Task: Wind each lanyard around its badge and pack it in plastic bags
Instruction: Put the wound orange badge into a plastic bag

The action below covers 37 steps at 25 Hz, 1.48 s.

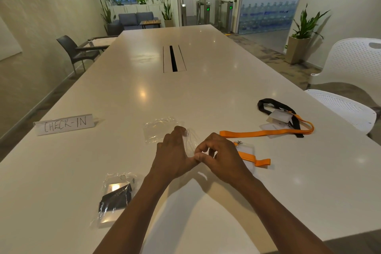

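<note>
My left hand (172, 153) and my right hand (218, 158) meet at the table's middle, and both pinch a clear plastic bag (190, 142) held between them. More clear bags (157, 130) lie flat just beyond my left hand. Partly hidden behind my right hand lies a badge wound with an orange lanyard (250, 156). At the near left sits a packed bag with a black-lanyard badge (116, 196). Farther right lie an unwound orange lanyard (266, 133) and a black lanyard (277, 107), each with a white badge.
A folded paper sign reading CHECK-IN (65, 125) stands at the left of the white table (185, 93). A cable slot (174, 59) runs down the table's middle. White perforated chairs (348, 88) stand at the right edge.
</note>
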Tool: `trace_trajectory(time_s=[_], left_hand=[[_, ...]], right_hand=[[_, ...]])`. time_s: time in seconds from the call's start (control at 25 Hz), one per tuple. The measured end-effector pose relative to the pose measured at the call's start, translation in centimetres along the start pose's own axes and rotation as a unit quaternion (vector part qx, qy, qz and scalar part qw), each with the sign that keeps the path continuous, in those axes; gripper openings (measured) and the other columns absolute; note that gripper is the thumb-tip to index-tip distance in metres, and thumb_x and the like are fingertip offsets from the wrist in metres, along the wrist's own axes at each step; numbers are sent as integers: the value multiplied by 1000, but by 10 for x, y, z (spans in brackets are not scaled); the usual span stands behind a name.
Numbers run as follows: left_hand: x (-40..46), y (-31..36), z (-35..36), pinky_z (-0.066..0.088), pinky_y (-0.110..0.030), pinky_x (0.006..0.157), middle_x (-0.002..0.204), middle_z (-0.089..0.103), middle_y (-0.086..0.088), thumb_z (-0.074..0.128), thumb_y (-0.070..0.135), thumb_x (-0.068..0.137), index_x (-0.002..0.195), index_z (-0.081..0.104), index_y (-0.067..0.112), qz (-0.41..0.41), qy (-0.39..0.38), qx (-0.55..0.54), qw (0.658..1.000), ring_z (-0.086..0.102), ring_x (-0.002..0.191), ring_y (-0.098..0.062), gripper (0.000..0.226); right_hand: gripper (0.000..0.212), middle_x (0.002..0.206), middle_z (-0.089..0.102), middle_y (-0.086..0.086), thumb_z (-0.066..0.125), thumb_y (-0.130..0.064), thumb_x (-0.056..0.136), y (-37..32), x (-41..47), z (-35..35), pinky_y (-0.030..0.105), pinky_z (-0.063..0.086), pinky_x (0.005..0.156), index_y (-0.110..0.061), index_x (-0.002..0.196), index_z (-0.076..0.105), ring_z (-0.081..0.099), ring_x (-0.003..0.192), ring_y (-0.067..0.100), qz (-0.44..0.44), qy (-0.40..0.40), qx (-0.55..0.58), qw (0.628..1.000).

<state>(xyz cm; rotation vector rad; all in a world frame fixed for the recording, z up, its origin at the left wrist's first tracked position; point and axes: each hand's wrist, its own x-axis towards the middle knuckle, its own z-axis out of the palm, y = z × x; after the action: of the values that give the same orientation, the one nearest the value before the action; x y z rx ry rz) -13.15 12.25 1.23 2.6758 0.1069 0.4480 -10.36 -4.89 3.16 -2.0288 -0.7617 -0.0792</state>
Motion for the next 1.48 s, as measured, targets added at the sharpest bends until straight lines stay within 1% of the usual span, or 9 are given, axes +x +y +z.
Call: trace_trajectory(time_s=[0.2,0.36,0.6,0.72,0.8,0.88,1.04,1.32,1.48], left_hand=[[-2,-3,2,47,-43,88,122,51,6,71,59,73,126,38,20,5,21,2,1000,52,108,-20,74],[-3,-1,6,42,-37,82,110,41,15,72,55,70,124,39,21,32,-24,15,999,50,101,-20,71],[3,10,21,37,-32,72,96,41,14,70,52,72,120,39,21,68,-86,5,994,45,84,-16,65],[4,20,33,44,-34,74,99,48,10,70,53,72,122,37,19,79,-112,4,991,53,88,-20,69],[4,27,42,46,-35,75,101,54,5,69,55,71,122,35,20,84,-123,8,989,56,88,-21,70],[5,33,50,46,-36,74,100,55,5,69,54,70,120,35,21,87,-125,0,988,55,87,-22,69],[10,49,63,47,-37,75,103,56,4,68,55,69,120,38,20,99,-132,-8,986,56,90,-22,68],[17,63,69,46,-38,81,109,56,1,71,47,74,122,39,17,103,-148,-24,983,55,97,-25,65],[17,67,67,45,-42,87,112,54,2,70,43,74,122,41,15,96,-162,-70,980,54,100,-25,63]], right_hand=[[6,87,62,-11,68,-20,89,3,-2,-2,8,43,64,-22,83,68,58,80,5,-9,44,21,999],[14,94,67,-17,61,-11,93,15,1,-21,7,43,62,-23,96,67,59,79,2,25,60,55,996],[43,95,66,-8,50,14,82,62,-2,-87,0,40,69,-22,99,66,56,84,-13,90,49,-61,993],[52,105,62,-3,49,17,81,93,-11,-114,7,41,68,-25,110,60,57,87,-1,164,39,-116,979],[53,115,59,0,51,14,83,114,-19,-128,19,43,73,-25,120,55,58,95,13,240,17,-132,962],[54,120,58,1,57,9,81,128,-30,-136,22,42,75,-26,122,55,56,100,14,291,-27,-140,946],[45,106,57,-18,84,-24,69,133,-36,-133,4,42,56,-40,102,58,56,86,-4,251,-76,-132,956],[63,106,59,-15,87,-46,60,140,-11,-113,16,44,66,-37,115,56,58,93,2,213,-63,-111,969],[73,116,55,-10,86,-50,60,141,5,-109,13,40,72,-30,124,57,54,100,5,205,-105,-143,962]])
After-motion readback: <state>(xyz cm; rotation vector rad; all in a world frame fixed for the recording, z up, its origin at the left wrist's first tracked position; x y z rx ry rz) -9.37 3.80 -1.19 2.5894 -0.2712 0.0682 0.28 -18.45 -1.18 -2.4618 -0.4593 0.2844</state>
